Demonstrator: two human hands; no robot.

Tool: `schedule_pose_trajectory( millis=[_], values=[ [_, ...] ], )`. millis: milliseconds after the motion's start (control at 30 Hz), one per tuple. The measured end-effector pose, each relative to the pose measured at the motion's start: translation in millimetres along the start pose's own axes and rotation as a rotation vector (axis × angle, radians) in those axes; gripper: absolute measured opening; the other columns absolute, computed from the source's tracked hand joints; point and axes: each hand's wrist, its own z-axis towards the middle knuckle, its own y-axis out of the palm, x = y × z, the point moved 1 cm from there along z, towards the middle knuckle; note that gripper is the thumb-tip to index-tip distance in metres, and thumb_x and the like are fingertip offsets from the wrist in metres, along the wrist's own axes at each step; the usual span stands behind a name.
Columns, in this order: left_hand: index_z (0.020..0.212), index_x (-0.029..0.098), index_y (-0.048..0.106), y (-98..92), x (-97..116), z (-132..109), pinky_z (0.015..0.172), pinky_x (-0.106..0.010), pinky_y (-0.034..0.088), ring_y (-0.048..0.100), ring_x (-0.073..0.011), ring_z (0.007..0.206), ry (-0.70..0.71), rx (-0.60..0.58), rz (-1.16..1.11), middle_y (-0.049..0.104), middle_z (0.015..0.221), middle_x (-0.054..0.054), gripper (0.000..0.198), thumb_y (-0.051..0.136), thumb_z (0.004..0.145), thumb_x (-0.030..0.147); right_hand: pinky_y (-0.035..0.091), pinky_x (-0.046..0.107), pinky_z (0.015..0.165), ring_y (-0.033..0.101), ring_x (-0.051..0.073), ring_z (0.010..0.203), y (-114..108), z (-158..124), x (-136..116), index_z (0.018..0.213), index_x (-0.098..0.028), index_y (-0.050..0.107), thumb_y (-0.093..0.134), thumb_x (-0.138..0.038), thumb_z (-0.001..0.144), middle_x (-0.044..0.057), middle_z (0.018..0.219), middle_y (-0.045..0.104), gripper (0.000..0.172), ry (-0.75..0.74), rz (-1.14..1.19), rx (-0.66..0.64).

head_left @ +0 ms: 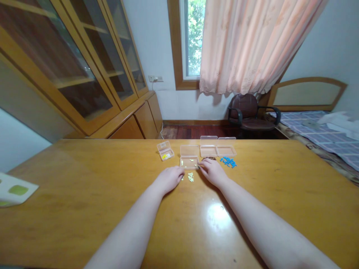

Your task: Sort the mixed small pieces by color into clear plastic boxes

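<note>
A clear plastic box [189, 167] with its lid raised sits mid-table, a few small pale-yellow pieces [191, 160] inside. In front of it lies a small heap of the same pale pieces [191, 177]. My left hand [170, 178] rests at the box's front left corner, fingers curled together beside a pale piece [182, 178] on the table. At the box's right wall, my right hand [212, 170] has its thumb and fingers brought together by the rim. What either hand's fingertips hold is too small to tell.
Blue pieces [229, 162] and brown pieces [209, 158] lie near two more open clear boxes [226, 151]. A smaller open box [166, 154] with yellow pieces stands left. White-and-green object [18, 189] at the left edge. Beyond the table are a chair [246, 112] and bed.
</note>
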Motion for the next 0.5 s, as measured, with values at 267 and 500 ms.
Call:
schedule_pose_trajectory(
  millis=[267,500],
  values=[
    [0.092,0.024,0.066,0.5,-5.4,-1.4,0.077,-0.028,0.046,0.061,-0.0183,0.084,0.021,0.013,0.02,0.066,0.095,-0.004,0.018,0.049,0.086,0.021,0.045,0.027,0.073,0.058,0.016,0.078,-7.1,-3.7,-9.7,0.092,-0.019,0.067,0.049,-0.024,0.091,0.006,0.085,0.064,0.019,-0.062,0.019,-0.09],
    [0.095,0.022,0.064,-0.9,1.3,0.4,0.075,-0.029,0.047,0.061,-0.0188,0.084,0.023,0.012,0.046,0.065,0.095,-0.005,0.02,0.046,0.087,0.021,0.045,0.026,0.073,0.058,0.016,0.079,-8.1,-4.1,-10.1,0.091,-0.018,0.067,0.048,-0.024,0.092,0.006,0.084,0.064,0.02,-0.08,0.03,-0.117]
  ],
)
